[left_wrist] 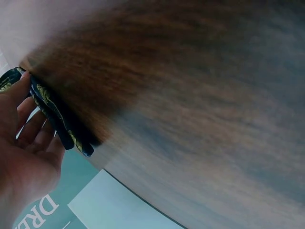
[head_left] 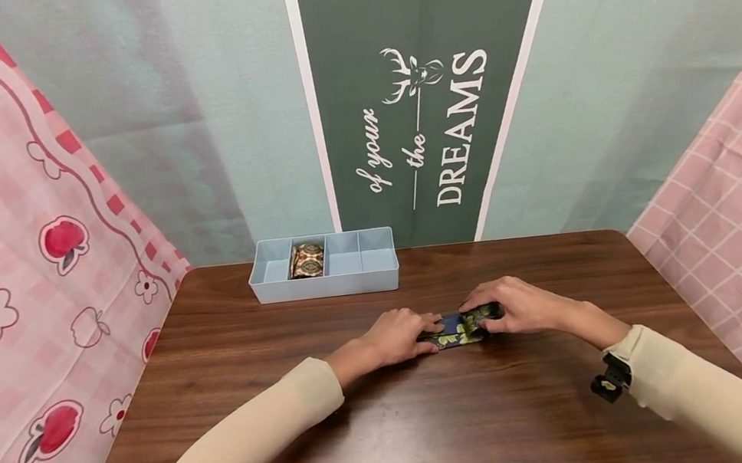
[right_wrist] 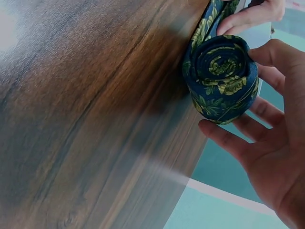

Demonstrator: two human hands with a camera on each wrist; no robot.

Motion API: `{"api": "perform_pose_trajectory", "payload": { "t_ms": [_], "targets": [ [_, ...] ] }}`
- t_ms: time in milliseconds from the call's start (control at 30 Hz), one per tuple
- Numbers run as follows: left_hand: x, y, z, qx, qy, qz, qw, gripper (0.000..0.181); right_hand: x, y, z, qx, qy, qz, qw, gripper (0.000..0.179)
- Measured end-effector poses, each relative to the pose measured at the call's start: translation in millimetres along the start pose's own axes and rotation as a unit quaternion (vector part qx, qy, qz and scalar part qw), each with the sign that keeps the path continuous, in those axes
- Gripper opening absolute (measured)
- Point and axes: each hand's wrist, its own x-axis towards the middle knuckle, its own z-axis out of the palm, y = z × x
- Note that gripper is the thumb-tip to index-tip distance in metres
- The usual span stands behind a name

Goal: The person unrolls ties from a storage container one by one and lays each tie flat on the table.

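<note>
A dark blue necktie (head_left: pixel 451 331) with yellow-green flowers lies on the table, partly rolled into a thick coil (right_wrist: pixel 221 67). My right hand (head_left: pixel 520 304) grips this coil, thumb on one side and fingers on the other, as the right wrist view shows up close. To the left, my left hand (head_left: pixel 398 335) holds the flat unrolled stretch between thumb and fingers. The left wrist view shows folded layers of the tie (left_wrist: pixel 52 107) against the left hand (left_wrist: pixel 28 143); the tie's far end is hidden under that hand.
Behind the hands, at the table's back edge, stands a light blue divided box (head_left: pixel 325 286). One compartment holds a brown and gold patterned roll (head_left: pixel 308 261). The wooden table (head_left: pixel 395 429) meets a printed green curtain (head_left: pixel 424 101) at the back, with pink cloths at both sides.
</note>
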Motion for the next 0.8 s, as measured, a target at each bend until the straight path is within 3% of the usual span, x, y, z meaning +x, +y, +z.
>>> {"api": "perform_pose_trajectory", "payload": {
  "t_ms": [400, 800],
  "targets": [
    [-3.2, -2.2, -0.8, -0.011, 0.001, -0.004, 0.9999, 0.043, 0.7, -2.5, 3.5, -0.017, 0.041, 0.053, 0.9976, 0.028],
    [-7.8, -6.0, -1.5, -0.010, 0.006, -0.003, 0.9999, 0.045, -12.1, 3.7, -1.1, -0.008, 0.013, 0.044, 0.9989, 0.032]
  ]
}}
